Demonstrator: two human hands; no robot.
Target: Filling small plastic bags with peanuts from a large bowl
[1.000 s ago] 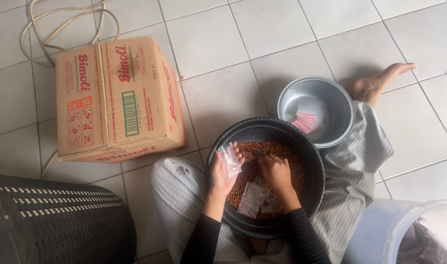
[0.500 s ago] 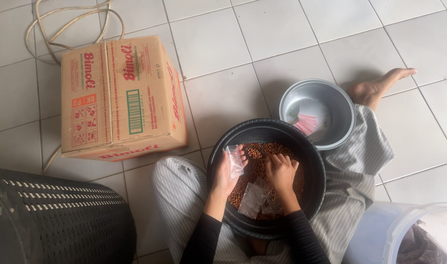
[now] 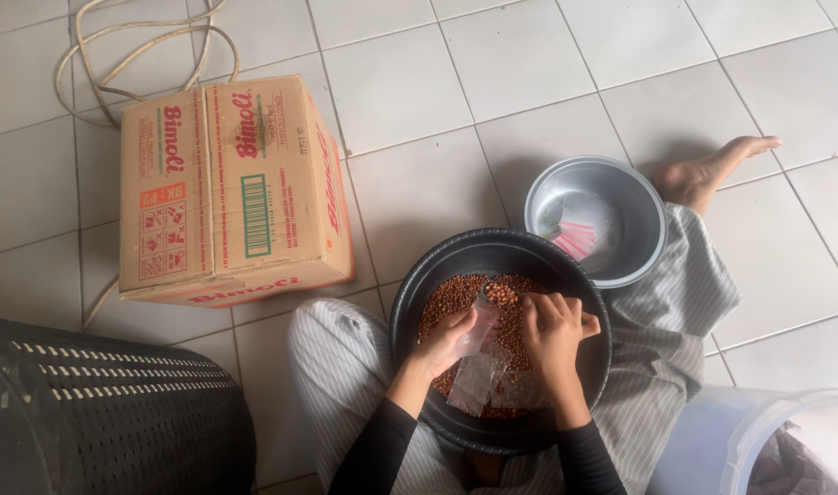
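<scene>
Peanuts (image 3: 456, 307) fill black basin (image 3: 410, 312) resting on lap. Left hand (image 3: 446, 341) grasps small clear plastic bag (image 3: 481, 325), mouth up, over the nuts. Right hand (image 3: 552, 330) curled around a scoop (image 3: 500, 292) holding nuts at bag mouth. More clear bags (image 3: 492, 385) lie on nuts. Grey bowl (image 3: 621, 197) just beyond basin; cardboard box (image 3: 226, 192) to left.

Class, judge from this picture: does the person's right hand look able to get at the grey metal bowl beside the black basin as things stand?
Probably yes. The right hand is over the black basin, the grey metal bowl touches the basin's far rim, and nothing lies between.
</scene>
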